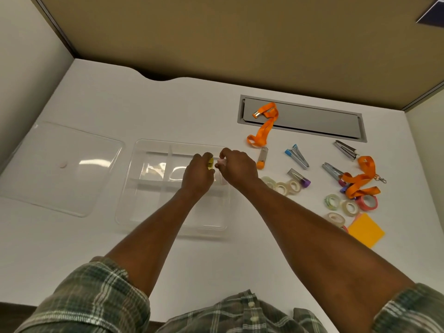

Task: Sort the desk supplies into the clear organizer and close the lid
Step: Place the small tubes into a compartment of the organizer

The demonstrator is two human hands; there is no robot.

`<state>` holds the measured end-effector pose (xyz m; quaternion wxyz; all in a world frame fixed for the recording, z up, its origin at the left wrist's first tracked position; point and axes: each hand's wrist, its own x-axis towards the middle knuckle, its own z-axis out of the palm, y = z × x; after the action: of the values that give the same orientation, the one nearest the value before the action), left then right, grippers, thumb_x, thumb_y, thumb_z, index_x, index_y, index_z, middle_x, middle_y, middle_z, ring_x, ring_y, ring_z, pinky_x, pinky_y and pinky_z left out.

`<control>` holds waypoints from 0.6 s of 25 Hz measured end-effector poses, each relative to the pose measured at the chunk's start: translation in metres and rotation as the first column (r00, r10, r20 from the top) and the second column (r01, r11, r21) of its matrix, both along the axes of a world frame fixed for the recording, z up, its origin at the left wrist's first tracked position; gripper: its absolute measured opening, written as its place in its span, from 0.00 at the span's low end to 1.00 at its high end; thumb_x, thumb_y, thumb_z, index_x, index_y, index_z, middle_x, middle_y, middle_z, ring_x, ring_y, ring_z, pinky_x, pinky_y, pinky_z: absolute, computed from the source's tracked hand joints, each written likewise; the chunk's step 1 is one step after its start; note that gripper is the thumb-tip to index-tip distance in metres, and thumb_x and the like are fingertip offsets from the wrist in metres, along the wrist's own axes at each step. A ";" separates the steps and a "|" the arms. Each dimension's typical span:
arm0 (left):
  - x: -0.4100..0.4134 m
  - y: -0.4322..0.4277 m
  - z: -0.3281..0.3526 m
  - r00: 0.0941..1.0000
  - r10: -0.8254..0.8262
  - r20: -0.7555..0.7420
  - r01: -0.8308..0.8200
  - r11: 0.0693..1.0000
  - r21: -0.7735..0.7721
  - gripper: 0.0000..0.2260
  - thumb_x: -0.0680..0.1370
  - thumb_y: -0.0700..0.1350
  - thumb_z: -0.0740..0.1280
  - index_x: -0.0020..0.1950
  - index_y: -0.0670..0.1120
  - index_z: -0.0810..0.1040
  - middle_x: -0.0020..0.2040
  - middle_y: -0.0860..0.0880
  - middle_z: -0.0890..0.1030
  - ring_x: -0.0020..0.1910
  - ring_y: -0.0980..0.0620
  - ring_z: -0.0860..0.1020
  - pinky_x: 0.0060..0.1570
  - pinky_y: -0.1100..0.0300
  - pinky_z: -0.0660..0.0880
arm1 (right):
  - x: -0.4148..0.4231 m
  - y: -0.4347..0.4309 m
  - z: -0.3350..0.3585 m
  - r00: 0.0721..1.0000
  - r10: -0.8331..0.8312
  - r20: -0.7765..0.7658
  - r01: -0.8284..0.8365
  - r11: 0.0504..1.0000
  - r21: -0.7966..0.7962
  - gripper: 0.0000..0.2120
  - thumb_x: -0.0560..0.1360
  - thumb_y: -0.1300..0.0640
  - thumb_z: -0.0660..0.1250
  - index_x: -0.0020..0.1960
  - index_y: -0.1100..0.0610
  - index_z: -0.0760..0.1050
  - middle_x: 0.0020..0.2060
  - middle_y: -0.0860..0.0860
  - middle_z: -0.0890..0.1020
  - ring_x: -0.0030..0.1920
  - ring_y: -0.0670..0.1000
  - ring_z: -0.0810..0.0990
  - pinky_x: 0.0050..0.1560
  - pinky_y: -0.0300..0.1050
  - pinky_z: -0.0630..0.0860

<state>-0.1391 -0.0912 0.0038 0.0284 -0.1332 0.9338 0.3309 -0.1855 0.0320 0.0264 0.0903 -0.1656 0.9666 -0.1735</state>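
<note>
The clear organizer (134, 188) sits open on the white desk, its divided compartments showing. Its clear lid (60, 164) lies flat to the left. My left hand (198, 176) hovers over the organizer's upper right part, closed on a small yellow item (211, 163). My right hand (237, 169) is beside it, fingers pinching a small pale pink item (221, 162). To the right lie loose supplies: staplers (298, 156), tape rolls (288, 186), two orange lanyards (265, 123), an orange sticky-note pad (365, 229) and an orange-capped tube (262, 158).
A grey cable hatch (312, 121) is set into the desk at the back right. Beige partition walls enclose the desk at the back and sides. More tape rolls (348, 206) and a pink roll (368, 203) crowd the right side.
</note>
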 end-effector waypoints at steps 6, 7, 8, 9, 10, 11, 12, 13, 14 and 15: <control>-0.006 0.007 -0.009 0.997 -0.039 0.063 0.042 0.998 -0.035 0.16 0.78 0.43 0.66 0.66 0.43 0.74 0.54 0.38 0.76 0.52 0.39 0.79 0.46 0.54 0.74 | 0.001 0.008 -0.006 1.000 -0.003 0.010 0.004 0.999 -0.033 0.18 0.78 0.47 0.66 0.65 0.53 0.75 0.57 0.54 0.80 0.56 0.55 0.79 0.47 0.45 0.73; -0.005 0.009 -0.009 0.997 -0.034 0.068 0.037 0.998 -0.043 0.18 0.78 0.44 0.66 0.68 0.43 0.73 0.56 0.38 0.76 0.53 0.39 0.79 0.49 0.53 0.75 | 0.002 0.012 -0.006 1.000 -0.022 0.011 0.023 0.998 -0.050 0.19 0.78 0.47 0.67 0.65 0.53 0.74 0.58 0.54 0.80 0.57 0.55 0.79 0.48 0.45 0.74; -0.004 0.011 -0.009 0.998 -0.024 0.061 0.027 0.998 -0.053 0.19 0.78 0.45 0.66 0.69 0.43 0.73 0.58 0.38 0.75 0.55 0.39 0.78 0.51 0.51 0.75 | 0.003 0.018 -0.007 0.999 -0.045 0.014 0.046 0.997 -0.067 0.19 0.77 0.46 0.67 0.65 0.53 0.74 0.58 0.54 0.80 0.57 0.54 0.79 0.49 0.46 0.75; -0.004 0.013 -0.007 0.999 -0.011 0.037 0.013 0.998 -0.068 0.20 0.78 0.46 0.67 0.69 0.43 0.72 0.59 0.38 0.74 0.56 0.40 0.77 0.52 0.50 0.76 | 0.003 0.024 -0.007 0.998 -0.068 0.015 0.069 0.994 -0.082 0.19 0.77 0.46 0.67 0.65 0.53 0.75 0.58 0.53 0.80 0.57 0.54 0.79 0.49 0.46 0.75; -0.004 0.017 -0.005 1.000 -0.002 0.002 0.003 0.995 -0.097 0.20 0.77 0.46 0.67 0.68 0.43 0.73 0.60 0.39 0.74 0.57 0.40 0.76 0.52 0.49 0.76 | 0.005 0.031 -0.008 0.996 -0.092 0.011 0.093 0.992 -0.091 0.19 0.77 0.45 0.67 0.64 0.53 0.75 0.58 0.53 0.80 0.57 0.53 0.78 0.50 0.46 0.76; -0.005 0.022 -0.002 0.999 -0.006 -0.043 0.000 0.990 -0.141 0.20 0.77 0.47 0.68 0.67 0.42 0.74 0.60 0.39 0.75 0.57 0.40 0.76 0.52 0.48 0.76 | 0.007 0.039 -0.010 0.994 -0.112 -0.002 0.111 0.989 -0.095 0.18 0.77 0.45 0.67 0.64 0.52 0.75 0.57 0.53 0.80 0.57 0.54 0.78 0.50 0.47 0.76; -0.008 0.028 0.001 0.996 -0.026 -0.091 0.008 0.982 -0.191 0.20 0.75 0.46 0.69 0.66 0.42 0.74 0.60 0.39 0.75 0.57 0.39 0.76 0.53 0.47 0.76 | 0.010 0.048 -0.012 0.991 -0.133 -0.022 0.130 0.987 -0.096 0.18 0.77 0.45 0.66 0.63 0.52 0.75 0.57 0.52 0.79 0.58 0.54 0.78 0.51 0.48 0.76; -0.011 0.036 0.003 0.990 -0.059 -0.131 0.027 0.971 -0.236 0.20 0.74 0.46 0.69 0.65 0.42 0.75 0.60 0.39 0.76 0.57 0.40 0.76 0.53 0.47 0.75 | 0.013 0.059 -0.014 0.987 -0.158 -0.040 0.154 0.983 -0.097 0.18 0.77 0.45 0.66 0.63 0.52 0.75 0.57 0.53 0.79 0.58 0.55 0.77 0.52 0.50 0.76; -0.016 0.046 0.006 0.983 -0.101 -0.153 0.057 0.961 -0.270 0.21 0.74 0.47 0.70 0.65 0.43 0.75 0.60 0.40 0.76 0.57 0.40 0.76 0.54 0.48 0.73 | 0.016 0.070 -0.016 0.981 -0.188 -0.053 0.183 0.978 -0.097 0.18 0.77 0.45 0.66 0.64 0.52 0.75 0.58 0.53 0.79 0.58 0.55 0.77 0.53 0.50 0.76; -0.021 0.059 0.009 0.976 -0.157 -0.152 0.107 0.950 -0.294 0.21 0.74 0.48 0.70 0.65 0.44 0.75 0.61 0.40 0.76 0.58 0.41 0.75 0.56 0.48 0.72 | 0.020 0.085 -0.020 0.973 -0.225 -0.055 0.220 0.971 -0.094 0.19 0.77 0.45 0.66 0.64 0.53 0.75 0.60 0.53 0.79 0.59 0.55 0.77 0.55 0.51 0.76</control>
<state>-0.1601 -0.0325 0.0124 -0.0505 -0.0436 0.9773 0.2010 -0.1656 0.1168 0.0068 0.0314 -0.0656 0.9730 -0.2190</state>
